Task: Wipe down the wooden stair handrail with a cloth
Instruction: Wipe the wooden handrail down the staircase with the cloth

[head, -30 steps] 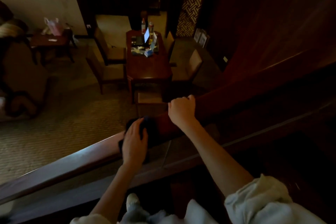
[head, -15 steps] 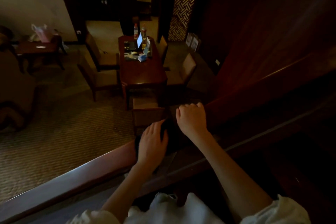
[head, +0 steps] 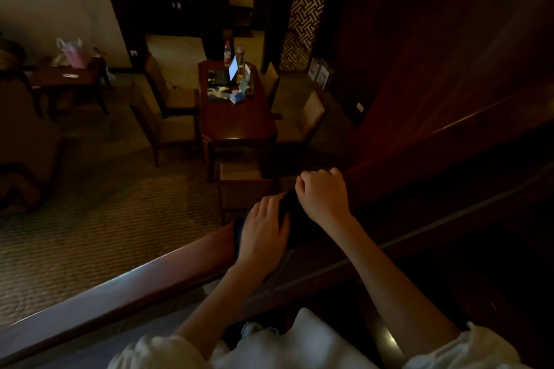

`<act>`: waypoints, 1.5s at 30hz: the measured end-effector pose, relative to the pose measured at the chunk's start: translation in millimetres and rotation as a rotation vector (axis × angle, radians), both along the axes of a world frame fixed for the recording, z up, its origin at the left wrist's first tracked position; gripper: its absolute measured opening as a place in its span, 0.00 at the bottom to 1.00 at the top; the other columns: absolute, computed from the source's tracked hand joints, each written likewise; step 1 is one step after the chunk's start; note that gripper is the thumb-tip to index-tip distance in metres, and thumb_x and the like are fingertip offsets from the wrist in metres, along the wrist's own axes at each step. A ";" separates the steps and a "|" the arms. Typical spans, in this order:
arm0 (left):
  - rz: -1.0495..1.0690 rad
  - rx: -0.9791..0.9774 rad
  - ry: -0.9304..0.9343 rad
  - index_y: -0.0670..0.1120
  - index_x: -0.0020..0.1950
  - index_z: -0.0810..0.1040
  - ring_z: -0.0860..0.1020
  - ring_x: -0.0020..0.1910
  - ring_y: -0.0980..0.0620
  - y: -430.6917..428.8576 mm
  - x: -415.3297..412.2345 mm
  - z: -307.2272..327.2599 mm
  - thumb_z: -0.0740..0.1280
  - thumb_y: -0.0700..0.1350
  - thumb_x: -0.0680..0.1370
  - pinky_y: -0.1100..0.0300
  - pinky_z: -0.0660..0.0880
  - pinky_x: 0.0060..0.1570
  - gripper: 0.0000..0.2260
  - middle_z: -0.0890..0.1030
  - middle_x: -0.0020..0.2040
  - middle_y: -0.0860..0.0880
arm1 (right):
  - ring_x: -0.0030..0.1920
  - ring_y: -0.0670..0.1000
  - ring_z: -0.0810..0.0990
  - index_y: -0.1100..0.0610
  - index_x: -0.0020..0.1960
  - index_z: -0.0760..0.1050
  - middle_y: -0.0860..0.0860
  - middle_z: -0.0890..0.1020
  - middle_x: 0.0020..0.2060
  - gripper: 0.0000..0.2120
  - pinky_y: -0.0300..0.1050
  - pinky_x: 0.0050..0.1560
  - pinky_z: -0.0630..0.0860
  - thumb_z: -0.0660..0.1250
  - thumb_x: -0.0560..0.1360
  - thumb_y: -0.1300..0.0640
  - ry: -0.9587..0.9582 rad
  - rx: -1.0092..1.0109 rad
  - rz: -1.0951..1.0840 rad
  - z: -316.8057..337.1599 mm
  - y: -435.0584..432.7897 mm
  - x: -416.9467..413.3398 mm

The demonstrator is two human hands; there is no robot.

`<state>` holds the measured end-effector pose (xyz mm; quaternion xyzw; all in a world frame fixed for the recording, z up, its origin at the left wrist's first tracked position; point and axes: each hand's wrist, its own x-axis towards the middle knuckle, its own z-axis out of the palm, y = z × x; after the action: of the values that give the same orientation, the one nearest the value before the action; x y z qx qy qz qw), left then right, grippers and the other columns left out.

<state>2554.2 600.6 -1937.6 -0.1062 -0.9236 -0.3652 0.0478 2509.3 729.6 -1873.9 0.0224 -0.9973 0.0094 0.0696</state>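
A dark wooden handrail (head: 126, 287) runs diagonally from the lower left up to the right. A dark cloth (head: 295, 220) lies draped over the rail in the middle of the view. My left hand (head: 263, 234) presses flat on the cloth, fingers stretched along the rail. Just up the rail, my right hand (head: 323, 198) curls its fingers over the rail's top and grips it, touching the cloth's upper edge. The cloth is mostly hidden in shadow between the two hands.
Below the rail lies a carpeted room with a wooden table (head: 236, 117) holding bottles and a lit screen, chairs (head: 168, 111) around it, and a side table (head: 66, 78) at left. Dark wood panelling (head: 434, 54) rises at right.
Both hands and the cloth have slid up the rail toward the right. The left hand's fingers now lie flatter on the cloth.
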 end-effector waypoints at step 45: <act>-0.033 0.506 -0.573 0.50 0.49 0.79 0.82 0.44 0.42 -52.4 -73.2 -17.4 0.66 0.52 0.78 0.48 0.78 0.45 0.08 0.83 0.46 0.45 | 0.34 0.49 0.74 0.56 0.40 0.76 0.48 0.71 0.29 0.16 0.50 0.52 0.69 0.55 0.82 0.53 0.081 0.036 -0.018 -12.3 -0.7 -7.2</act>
<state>2481.0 548.2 -1955.0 0.0003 -0.7783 -0.5973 -0.1935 2502.1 729.0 -1886.2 0.0148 -0.9938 -0.0099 0.1098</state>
